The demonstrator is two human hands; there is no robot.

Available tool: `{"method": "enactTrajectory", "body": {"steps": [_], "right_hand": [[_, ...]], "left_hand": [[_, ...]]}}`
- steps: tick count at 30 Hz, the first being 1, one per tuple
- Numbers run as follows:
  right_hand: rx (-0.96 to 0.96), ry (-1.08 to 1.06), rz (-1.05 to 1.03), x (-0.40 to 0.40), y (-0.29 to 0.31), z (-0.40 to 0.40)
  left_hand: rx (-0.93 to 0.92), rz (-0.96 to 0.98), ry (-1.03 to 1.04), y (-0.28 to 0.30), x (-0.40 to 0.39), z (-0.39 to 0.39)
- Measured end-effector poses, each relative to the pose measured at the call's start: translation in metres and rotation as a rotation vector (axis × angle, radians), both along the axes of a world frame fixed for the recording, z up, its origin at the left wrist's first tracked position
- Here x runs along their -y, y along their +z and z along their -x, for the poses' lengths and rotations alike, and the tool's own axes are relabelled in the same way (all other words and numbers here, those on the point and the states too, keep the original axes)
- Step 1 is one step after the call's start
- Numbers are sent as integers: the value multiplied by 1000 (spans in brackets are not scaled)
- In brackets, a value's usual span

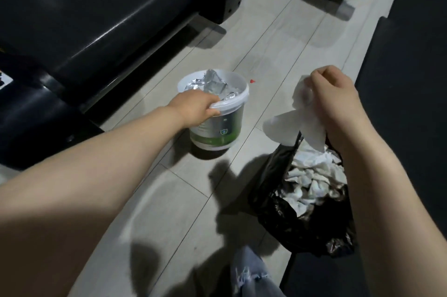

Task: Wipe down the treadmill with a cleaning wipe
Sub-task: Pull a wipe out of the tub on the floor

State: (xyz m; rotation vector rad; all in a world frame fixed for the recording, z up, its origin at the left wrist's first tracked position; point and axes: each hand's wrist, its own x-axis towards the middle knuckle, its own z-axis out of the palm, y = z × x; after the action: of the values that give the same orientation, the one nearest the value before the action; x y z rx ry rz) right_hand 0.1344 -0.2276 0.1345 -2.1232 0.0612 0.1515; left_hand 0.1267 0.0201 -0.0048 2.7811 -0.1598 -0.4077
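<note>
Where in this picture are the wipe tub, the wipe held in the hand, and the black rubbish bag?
wipe tub (219, 127), head view, on its labelled side wall.
wipe (287, 127), head view, on the hanging white sheet.
black rubbish bag (297, 226), head view, on its crumpled near side.

black bin bag (302, 219) of crumpled tissues (312, 175), tiled floor (278, 30)

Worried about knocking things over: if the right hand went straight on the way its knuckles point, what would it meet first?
The right hand, gripping a white wipe, points up and away across bare floor tiles. The way looks free; depth is hard to judge.
</note>
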Motion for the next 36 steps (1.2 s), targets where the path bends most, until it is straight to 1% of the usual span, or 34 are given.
{"method": "enactTrajectory", "body": {"steps": [4,9,15,18,22,25,29,31,34,36], "right_hand": [[-20,-53,10,32,3,3],[-125,-123,-16,61,-9,8],[-122,-105,-3,68,-16,10],[-105,-98,-4,72,-18,10],[-117,-99,-15,80,-22,13],[-143,-114,-62,85,-26,17],[-158,-142,-141,81,-32,21],[-177,-109,-180,70,-29,23],[-183,-12,-207,46,-18,23],[-176,42,-226,27,-3,20]], "left_hand": [[14,-68,30,1,17,-40],[-14,-132,121,4,42,-70],[-145,48,157,-22,78,-84],[-146,52,153,-31,86,-84],[-173,74,166,-28,84,-85],[-161,166,209,-19,72,-78],[-30,279,289,0,50,-53],[21,347,305,11,43,-33],[42,523,293,36,43,-3],[3,691,243,61,49,14]]}}
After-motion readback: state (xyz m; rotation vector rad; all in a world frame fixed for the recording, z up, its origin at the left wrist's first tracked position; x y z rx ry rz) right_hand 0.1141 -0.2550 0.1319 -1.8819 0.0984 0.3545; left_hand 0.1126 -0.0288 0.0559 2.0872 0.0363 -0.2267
